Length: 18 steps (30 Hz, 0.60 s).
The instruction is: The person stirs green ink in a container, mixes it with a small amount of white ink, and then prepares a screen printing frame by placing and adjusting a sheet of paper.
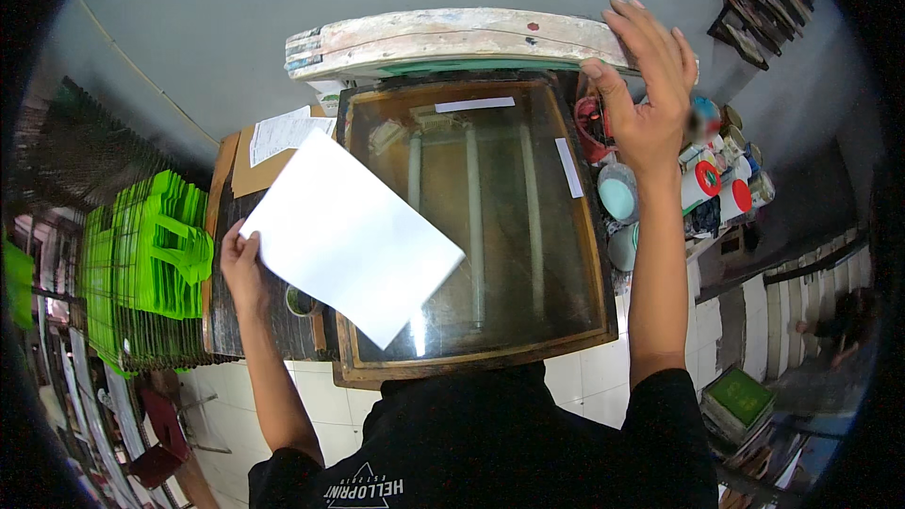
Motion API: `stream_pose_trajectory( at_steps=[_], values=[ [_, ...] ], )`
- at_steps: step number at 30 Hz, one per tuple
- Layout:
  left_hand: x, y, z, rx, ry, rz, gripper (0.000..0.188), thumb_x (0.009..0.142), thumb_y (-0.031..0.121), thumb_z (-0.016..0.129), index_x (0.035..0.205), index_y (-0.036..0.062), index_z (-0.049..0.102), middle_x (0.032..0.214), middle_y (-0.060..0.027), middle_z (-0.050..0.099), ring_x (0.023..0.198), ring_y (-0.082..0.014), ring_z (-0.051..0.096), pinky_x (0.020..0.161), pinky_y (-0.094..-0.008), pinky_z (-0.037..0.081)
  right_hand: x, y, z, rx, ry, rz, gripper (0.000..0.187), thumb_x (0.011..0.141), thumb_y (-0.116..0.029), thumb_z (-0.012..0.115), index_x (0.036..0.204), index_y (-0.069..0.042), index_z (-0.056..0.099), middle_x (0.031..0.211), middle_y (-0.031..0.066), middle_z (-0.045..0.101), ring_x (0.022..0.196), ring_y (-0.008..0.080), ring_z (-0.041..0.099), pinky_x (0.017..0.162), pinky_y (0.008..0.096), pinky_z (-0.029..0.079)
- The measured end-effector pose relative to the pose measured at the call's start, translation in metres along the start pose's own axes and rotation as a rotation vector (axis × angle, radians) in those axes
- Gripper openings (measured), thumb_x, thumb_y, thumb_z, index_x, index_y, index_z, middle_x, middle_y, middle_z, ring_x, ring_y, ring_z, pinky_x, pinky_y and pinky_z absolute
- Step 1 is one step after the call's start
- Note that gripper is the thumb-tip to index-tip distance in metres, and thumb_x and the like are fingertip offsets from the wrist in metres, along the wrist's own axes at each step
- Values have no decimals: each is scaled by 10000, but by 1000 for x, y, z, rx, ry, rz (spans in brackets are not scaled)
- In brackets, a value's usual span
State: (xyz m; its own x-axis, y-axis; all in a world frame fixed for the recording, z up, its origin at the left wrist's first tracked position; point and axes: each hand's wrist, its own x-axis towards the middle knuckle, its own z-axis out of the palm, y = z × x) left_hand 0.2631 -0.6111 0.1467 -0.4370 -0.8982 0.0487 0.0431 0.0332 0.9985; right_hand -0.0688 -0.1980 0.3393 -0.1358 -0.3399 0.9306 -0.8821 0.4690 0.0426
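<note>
My left hand (pixel 243 269) pinches the left edge of a blank white paper sheet (pixel 353 236), thumb on top. The sheet is tilted over the left part of a glass-topped light table (pixel 504 273) with a wooden rim and unlit tubes beneath. At the table's far side stands a paint-stained white frame (pixel 452 36). Raised at that frame's right end is my right hand (pixel 650 85), fingers stretched and thumb apart. Whether its fingers touch the frame I cannot tell. Two narrow white strips lie on the glass, one far strip (pixel 474 105) and one right strip (pixel 569 168).
Right of the table crowd several jars and tubs, among them a red-lidded jar (pixel 707 177) and a red container (pixel 594 127). Printed papers (pixel 280 137) lie on brown cardboard (pixel 247 174) at left. Bright green bags (pixel 160 250) are stacked on a wire rack farther left.
</note>
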Motion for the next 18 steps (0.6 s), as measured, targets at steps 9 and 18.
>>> stream_pose_trajectory(
  at_steps=[9, 18],
  values=[
    [2, -38, 104, 81, -160, 87, 581, 958, 58, 662, 1486, -12, 431, 1256, -138, 574, 1107, -177, 572, 934, -293, 466, 6, 1, 1, 5, -14, -3, 441, 855, -313, 771, 1234, -101, 695, 1321, 78, 676, 1305, 272, 572, 1163, 466, 261],
    [-120, -28, 166, 1054, -822, 498, 776, 960, 569, 583, 1525, 58, 438, 1639, -242, 267, 1561, -368, 158, 1248, -561, 19, 2, 2, 0, -14, 1, -16, 440, 863, -345, 762, 1226, -103, 701, 1304, 82, 682, 1284, 276, 586, 1154, 462, 270]
  ],
)
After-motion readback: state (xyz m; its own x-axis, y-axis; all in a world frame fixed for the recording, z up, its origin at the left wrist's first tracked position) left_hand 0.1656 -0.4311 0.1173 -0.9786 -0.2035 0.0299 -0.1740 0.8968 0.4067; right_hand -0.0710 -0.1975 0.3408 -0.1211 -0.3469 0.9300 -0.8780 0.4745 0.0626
